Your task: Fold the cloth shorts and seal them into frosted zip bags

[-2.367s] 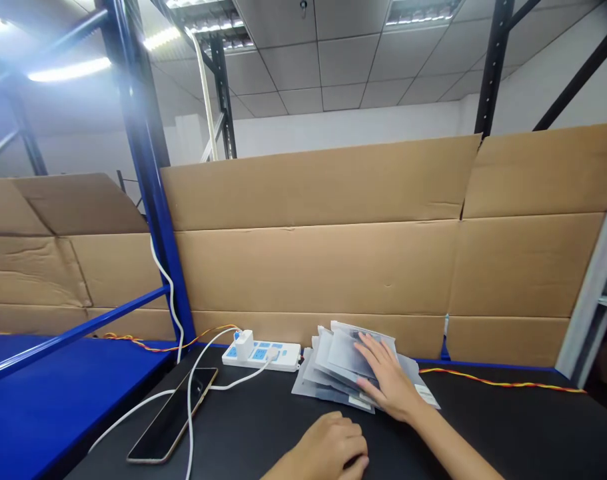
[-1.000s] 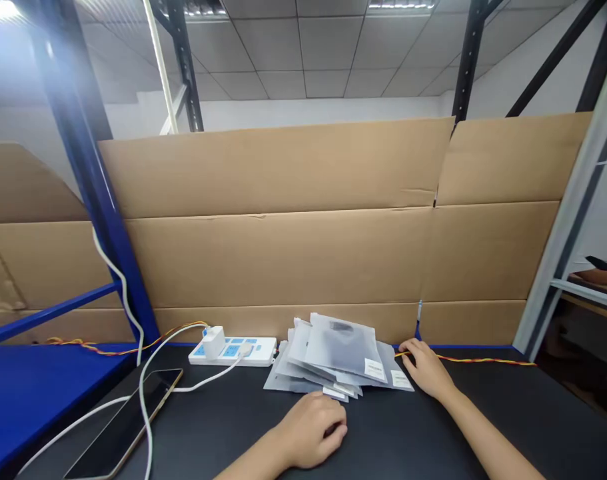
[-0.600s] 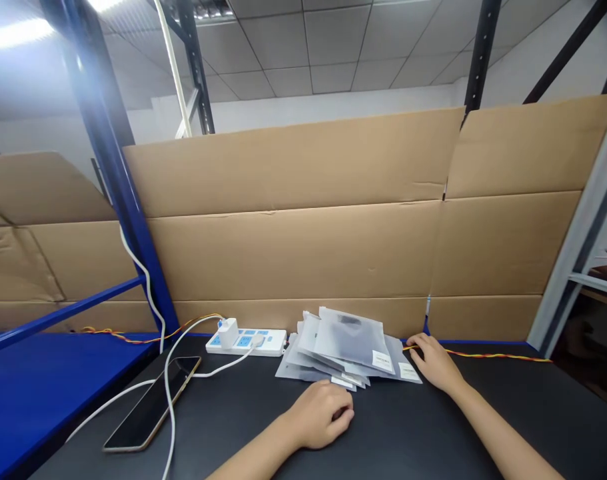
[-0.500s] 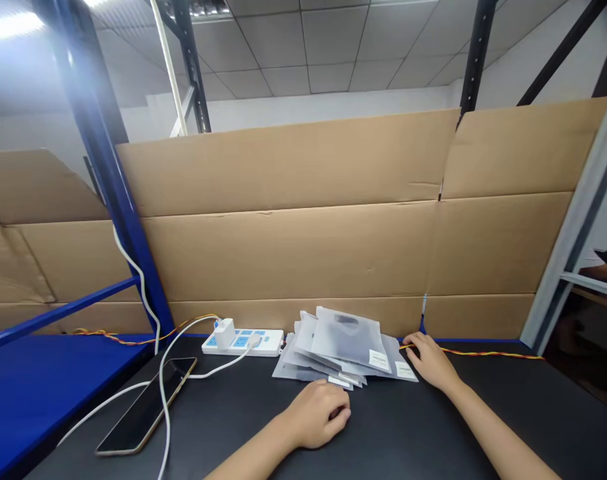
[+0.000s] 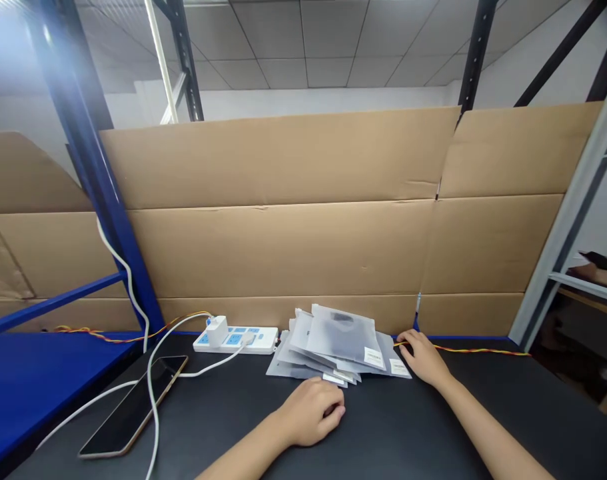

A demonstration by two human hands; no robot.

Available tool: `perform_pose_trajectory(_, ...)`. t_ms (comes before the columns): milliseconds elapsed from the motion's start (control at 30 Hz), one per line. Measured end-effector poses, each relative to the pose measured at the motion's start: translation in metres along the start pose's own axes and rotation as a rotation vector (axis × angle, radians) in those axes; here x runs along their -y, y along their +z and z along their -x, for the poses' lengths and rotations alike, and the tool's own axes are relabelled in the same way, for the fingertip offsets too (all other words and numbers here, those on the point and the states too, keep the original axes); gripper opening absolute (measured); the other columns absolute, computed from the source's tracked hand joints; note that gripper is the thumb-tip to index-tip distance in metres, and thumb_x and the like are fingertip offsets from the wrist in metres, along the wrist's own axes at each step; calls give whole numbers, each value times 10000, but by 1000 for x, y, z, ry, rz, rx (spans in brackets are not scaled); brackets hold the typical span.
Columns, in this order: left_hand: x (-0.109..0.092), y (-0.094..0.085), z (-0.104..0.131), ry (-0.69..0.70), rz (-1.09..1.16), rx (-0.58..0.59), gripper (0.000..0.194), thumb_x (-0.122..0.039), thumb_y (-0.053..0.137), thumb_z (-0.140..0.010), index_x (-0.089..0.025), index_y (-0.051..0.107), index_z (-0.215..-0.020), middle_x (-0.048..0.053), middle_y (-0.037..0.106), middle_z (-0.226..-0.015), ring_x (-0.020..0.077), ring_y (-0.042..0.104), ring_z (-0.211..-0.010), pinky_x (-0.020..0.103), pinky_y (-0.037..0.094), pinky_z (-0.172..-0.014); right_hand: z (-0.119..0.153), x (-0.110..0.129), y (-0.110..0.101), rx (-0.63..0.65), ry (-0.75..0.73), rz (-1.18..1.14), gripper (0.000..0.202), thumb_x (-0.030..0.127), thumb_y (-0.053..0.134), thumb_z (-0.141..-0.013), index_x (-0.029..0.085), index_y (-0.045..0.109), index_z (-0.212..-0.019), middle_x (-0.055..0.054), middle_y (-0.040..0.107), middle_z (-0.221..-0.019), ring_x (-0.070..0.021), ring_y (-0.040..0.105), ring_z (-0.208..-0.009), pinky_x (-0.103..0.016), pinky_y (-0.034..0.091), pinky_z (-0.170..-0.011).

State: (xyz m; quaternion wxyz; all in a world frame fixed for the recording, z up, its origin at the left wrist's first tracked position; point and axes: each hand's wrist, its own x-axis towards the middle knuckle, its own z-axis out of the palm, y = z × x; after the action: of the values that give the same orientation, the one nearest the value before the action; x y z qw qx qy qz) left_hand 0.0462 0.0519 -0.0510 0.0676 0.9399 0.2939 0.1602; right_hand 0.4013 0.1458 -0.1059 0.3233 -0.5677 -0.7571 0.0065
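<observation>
A pile of frosted plastic bags [image 5: 343,337] with white labels lies fanned out at the back of the black tabletop. In front of the pile my left hand [image 5: 310,411] rests on the table, its fingers curled into a loose fist with nothing visible in it. Just right of the bags my right hand [image 5: 423,358] lies on the table, fingers stretched forward and slightly apart. Its fingertips are by a twisted red and yellow wire [image 5: 476,350], which passes behind or under them; whether they touch it I cannot tell.
A white power strip [image 5: 263,340] with a plugged-in charger stands left of the bags. White cables [image 5: 156,400] cross a dark phone [image 5: 133,407]. A cardboard wall [image 5: 293,247] closes the back, between a blue post [image 5: 100,180] and a grey post [image 5: 558,247].
The view has shifted slightly, so the scene sits a little further left. Both hands keep their places beside the bags, and nothing has been picked up.
</observation>
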Motion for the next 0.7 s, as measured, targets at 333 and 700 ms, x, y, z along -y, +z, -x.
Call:
perform_pose_trajectory(333, -1, 1, 0, -8, 7, -6, 120, -216, 527, -927, -218, 572, -815, -12, 651, -763, 175, 592, -722, 281, 377, -720, 0, 2, -2, -6, -9, 6, 192, 274, 489, -888, 233, 667, -949, -77, 682, -1015, -271, 616, -993, -410, 482, -911)
perform_pose_trajectory(700, -2, -1, -1, -7, 9, 2, 119, -203, 536, -918, -214, 562, -803, -16, 639, -754, 168, 585, -710, 278, 378, -709, 0, 3, -4, 13, 5, 9, 202, 277, 474, -900, 229, 658, -970, -82, 672, -1041, -274, 604, -1014, -409, 472, -922)
